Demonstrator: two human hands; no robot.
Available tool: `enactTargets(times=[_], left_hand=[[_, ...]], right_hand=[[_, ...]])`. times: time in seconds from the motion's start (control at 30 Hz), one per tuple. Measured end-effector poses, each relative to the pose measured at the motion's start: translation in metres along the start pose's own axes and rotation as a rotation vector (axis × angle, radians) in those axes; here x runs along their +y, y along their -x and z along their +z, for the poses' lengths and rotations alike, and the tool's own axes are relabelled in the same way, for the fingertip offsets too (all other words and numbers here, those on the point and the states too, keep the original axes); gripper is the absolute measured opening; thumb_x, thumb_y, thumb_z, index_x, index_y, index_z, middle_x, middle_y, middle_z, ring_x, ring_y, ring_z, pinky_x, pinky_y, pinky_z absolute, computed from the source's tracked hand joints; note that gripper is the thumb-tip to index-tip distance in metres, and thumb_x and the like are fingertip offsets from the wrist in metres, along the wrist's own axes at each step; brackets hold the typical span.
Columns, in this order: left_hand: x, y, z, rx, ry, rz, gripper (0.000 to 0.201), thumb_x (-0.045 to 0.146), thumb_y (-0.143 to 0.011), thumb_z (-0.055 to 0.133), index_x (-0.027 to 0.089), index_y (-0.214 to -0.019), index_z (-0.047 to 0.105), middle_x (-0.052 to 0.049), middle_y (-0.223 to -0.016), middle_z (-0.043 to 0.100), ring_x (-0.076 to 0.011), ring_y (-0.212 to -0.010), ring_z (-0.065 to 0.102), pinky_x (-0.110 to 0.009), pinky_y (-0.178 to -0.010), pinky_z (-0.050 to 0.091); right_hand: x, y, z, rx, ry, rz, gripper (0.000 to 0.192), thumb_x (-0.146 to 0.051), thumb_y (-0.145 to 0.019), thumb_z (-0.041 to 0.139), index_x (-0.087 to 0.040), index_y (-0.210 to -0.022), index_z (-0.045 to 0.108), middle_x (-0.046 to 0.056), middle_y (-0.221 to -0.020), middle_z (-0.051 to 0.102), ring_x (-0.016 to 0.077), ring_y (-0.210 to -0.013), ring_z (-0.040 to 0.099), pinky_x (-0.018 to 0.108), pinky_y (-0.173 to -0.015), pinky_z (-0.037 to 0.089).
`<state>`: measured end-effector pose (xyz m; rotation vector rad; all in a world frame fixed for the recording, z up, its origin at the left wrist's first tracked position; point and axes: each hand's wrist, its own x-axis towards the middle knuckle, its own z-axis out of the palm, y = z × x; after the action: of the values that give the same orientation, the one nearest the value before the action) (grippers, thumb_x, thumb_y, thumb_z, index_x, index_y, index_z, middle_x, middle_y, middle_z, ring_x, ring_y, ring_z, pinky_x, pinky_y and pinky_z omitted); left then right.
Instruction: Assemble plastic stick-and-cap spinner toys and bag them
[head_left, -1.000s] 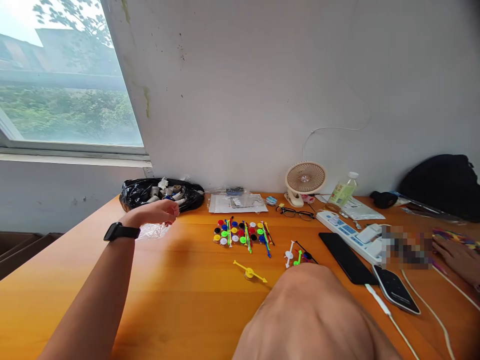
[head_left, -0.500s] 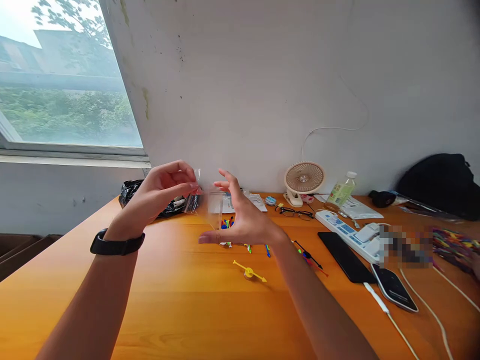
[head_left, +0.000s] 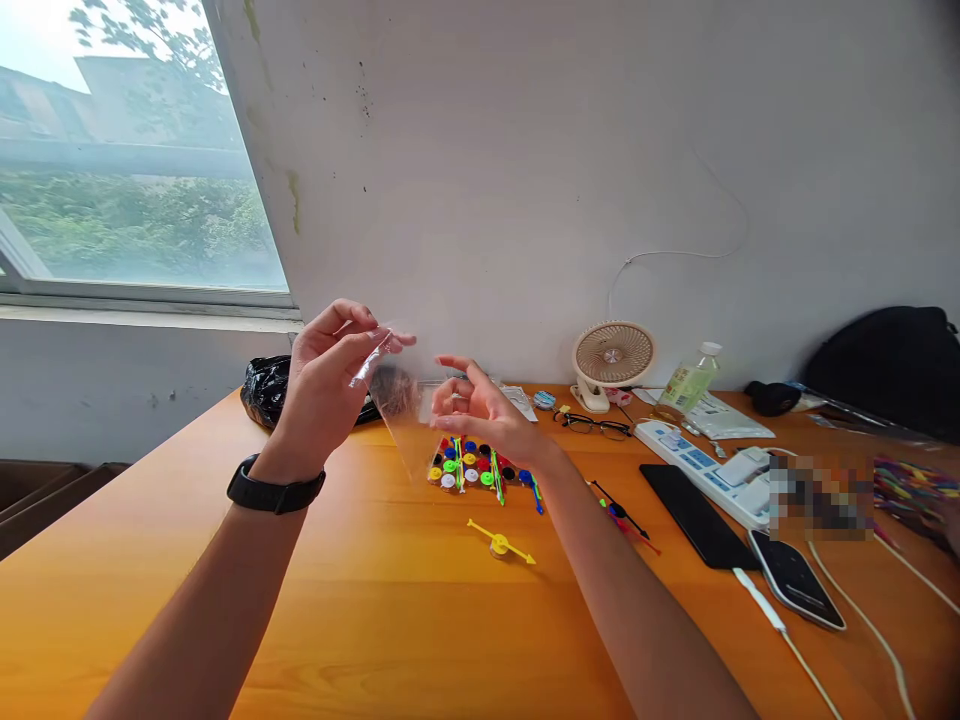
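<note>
L hand [head_left: 330, 385] was raised above the counter [head_left: 225, 600], thumb & fingers pinched shut on the top edge of a small clear plastic bag [head_left: 401, 405]. R hand [head_left: 480, 410] sat just beside it, fingers half open & loosely curled, tips near or touching the bag's far side; whether it gripped anything couldn't be told.

Change: 1 s before, the L hand was down at the black bag [head_left: 270, 385] by the wall & the R was close under the camera. 0.5 s before, both had come up w/ the clear bag between them. By this moment both hands had drawn closer to the bag, so the bag looked picked up & being worked at its mouth, prob. to open it.

Bag hung in the air between the 2 hands, above the counter & in front of the colored plastic pieces [head_left: 480, 465]. Its long axis ran from the pinched top at upper L down & slightly R, bottom end pointing at the counter. It was see-through, edges hard to trace.

Further out: a yellow stick piece [head_left: 500, 543] lay alone nearer the camera, a fan [head_left: 613, 358], glasses [head_left: 596, 426] & 2 phones [head_left: 694, 513] to the R.
</note>
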<state>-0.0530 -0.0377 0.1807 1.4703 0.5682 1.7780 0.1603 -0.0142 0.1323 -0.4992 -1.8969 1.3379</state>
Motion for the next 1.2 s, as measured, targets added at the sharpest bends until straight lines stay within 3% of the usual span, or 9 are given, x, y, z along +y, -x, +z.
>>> enactTargets(times=[0.13,0.37,0.53,0.63,0.73,0.83,0.97,1.2], left_hand=[[-0.001,-0.003,-0.004,0.035,0.1,0.01,0.009,0.017,-0.083,0.064,0.024,-0.085,0.059,0.004,-0.076,0.056,-0.013,-0.083,0.069,-0.03,-0.092,0.054],[0.002,-0.01,-0.025,-0.002,0.163,-0.037,0.011,0.012,-0.075,0.061,0.022,-0.079,0.058,0.002,-0.071,0.047,-0.0117,-0.066,0.058,-0.026,-0.07,0.054],[-0.002,-0.014,-0.046,-0.117,-0.028,-0.062,0.012,0.011,-0.073,0.067,0.021,-0.075,0.063,0.002,-0.066,0.052,-0.0107,-0.058,0.054,-0.025,-0.06,0.048],[-0.005,-0.016,-0.054,-0.136,-0.214,-0.069,0.019,0.014,-0.075,0.072,0.024,-0.091,0.069,0.002,-0.065,0.058,-0.0121,-0.059,0.055,-0.025,-0.058,0.045],[-0.007,-0.016,-0.054,-0.192,-0.404,-0.16,0.024,0.031,-0.086,0.072,0.024,-0.109,0.069,0.002,-0.065,0.058,-0.0136,-0.06,0.054,-0.025,-0.055,0.04],[-0.009,-0.015,-0.049,-0.264,-0.499,-0.218,0.025,0.046,-0.091,0.068,0.021,-0.097,0.069,0.001,-0.067,0.055,-0.0135,-0.063,0.053,-0.025,-0.056,0.038],[-0.012,-0.014,-0.046,-0.296,-0.531,-0.224,0.033,0.048,-0.087,0.074,0.02,-0.074,0.062,0.0,-0.071,0.057,-0.012,-0.066,0.053,-0.025,-0.061,0.04],[-0.008,-0.014,-0.05,-0.225,-0.55,-0.223,0.032,0.045,-0.082,0.082,0.02,-0.074,0.064,-0.002,-0.074,0.067,-0.0133,-0.069,0.061,-0.025,-0.061,0.043]], right_hand=[[0.0,0.003,-0.004,-0.069,-0.222,0.105,0.059,-0.037,-0.087,0.077,-0.028,-0.14,0.052,0.002,-0.102,0.063,0.0154,-0.085,0.063,0.034,-0.084,0.057],[0.007,0.003,-0.024,0.114,-0.29,0.067,0.037,-0.032,-0.08,0.086,-0.026,-0.114,0.073,0.001,-0.099,0.069,0.0144,-0.083,0.065,0.034,-0.087,0.057],[0.014,0.002,-0.043,0.283,-0.211,0.015,0.031,-0.033,-0.077,0.088,-0.026,-0.105,0.076,0.002,-0.094,0.076,0.0167,-0.089,0.07,0.031,-0.083,0.058],[0.01,0.006,-0.051,0.388,-0.109,-0.01,0.031,-0.033,-0.074,0.09,-0.023,-0.101,0.076,0.003,-0.093,0.079,0.0193,-0.097,0.072,0.032,-0.086,0.058],[0.001,0.01,-0.054,0.404,-0.009,-0.045,0.03,-0.034,-0.075,0.089,-0.023,-0.099,0.075,0.004,-0.095,0.079,0.0209,-0.099,0.074,0.034,-0.09,0.058],[-0.006,0.011,-0.052,0.405,0.057,-0.066,0.026,-0.035,-0.078,0.087,-0.022,-0.097,0.075,0.004,-0.096,0.079,0.0213,-0.098,0.074,0.035,-0.091,0.058],[-0.009,0.011,-0.051,0.409,0.126,-0.072,0.022,-0.037,-0.082,0.083,-0.021,-0.096,0.075,0.004,-0.092,0.077,0.0212,-0.095,0.075,0.036,-0.089,0.059],[-0.012,0.02,-0.065,0.358,0.269,-0.088,0.023,-0.04,-0.089,0.076,-0.022,-0.102,0.072,0.005,-0.094,0.076,0.0232,-0.096,0.074,0.04,-0.093,0.057]])
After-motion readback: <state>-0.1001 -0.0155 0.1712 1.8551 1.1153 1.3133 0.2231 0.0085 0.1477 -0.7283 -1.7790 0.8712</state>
